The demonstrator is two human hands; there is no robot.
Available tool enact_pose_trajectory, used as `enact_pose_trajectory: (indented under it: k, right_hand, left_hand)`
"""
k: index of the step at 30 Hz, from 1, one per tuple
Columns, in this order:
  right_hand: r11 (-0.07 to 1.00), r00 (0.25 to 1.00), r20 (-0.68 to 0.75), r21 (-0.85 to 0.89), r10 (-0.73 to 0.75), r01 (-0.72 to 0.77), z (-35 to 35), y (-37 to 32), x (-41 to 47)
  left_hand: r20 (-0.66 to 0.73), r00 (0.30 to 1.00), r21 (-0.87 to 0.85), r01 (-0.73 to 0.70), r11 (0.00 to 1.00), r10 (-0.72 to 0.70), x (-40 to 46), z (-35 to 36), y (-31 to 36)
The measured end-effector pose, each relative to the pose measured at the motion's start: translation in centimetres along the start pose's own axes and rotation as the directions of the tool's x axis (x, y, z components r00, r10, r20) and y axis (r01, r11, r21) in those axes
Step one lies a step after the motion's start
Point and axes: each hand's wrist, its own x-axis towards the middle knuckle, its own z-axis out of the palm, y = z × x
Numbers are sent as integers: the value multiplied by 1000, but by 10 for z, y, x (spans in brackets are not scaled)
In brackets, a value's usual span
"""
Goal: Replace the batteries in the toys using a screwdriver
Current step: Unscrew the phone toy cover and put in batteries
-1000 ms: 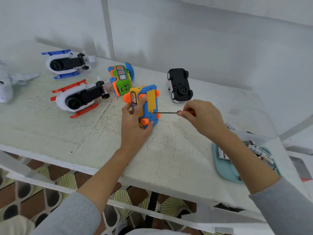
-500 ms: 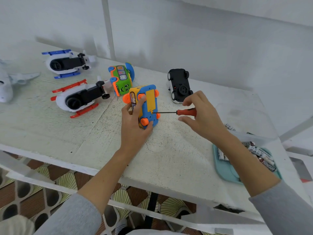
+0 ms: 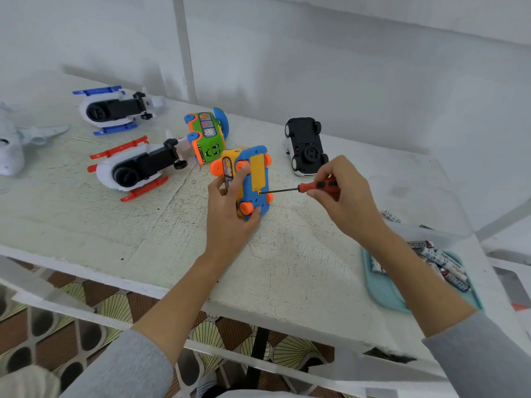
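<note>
Left hand (image 3: 230,214) gripped the blue-and-yellow toy bus (image 3: 248,182), holding it tipped on its side on the white table (image 3: 143,225) with the underside facing right, thumb up by an orange wheel. Right hand (image 3: 344,196) pinched the red-handled screwdriver (image 3: 316,186), fingers closed around the handle, shaft lying roughly level, tip touching the lower edge of the yellow battery cover (image 3: 258,173). Cover was on the bus. Green toy bus (image 3: 205,136) lay just behind, black-bottomed toy car (image 3: 306,146) upside down to the right of it, near the screwdriver hand. Two white helicopters lay belly-up on the left: red-skid one (image 3: 135,168) nearer, blue-skid one (image 3: 115,110) further back. Teal tray (image 3: 382,285) with batteries (image 3: 442,262) sat at the table's right edge, partly hidden by the right forearm.
</note>
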Motion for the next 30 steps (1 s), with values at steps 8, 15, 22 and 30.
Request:
enact_pose_trajectory:
  k: [8,15,22,30]
  right_hand:
    - [992,994,-47,63,-103,106,5,0,-3]
    - [999,998,-49,-41,29,-31,4,4,-5]
    - [993,994,-59,62,-97,100,9,3,-7]
    - [996,997,-2,44,-74,74,6,1,-9]
  left_hand:
    - [-5,1000,-9,-3,1000,3,0,0,-1]
    - [0,1000,-2,-1,1000,1,0,0,-1]
    - [7,1000,-4,7,1000,-6,-1,0,0]
    - [-2,1000,-15,10,1000,-10,0,0,0]
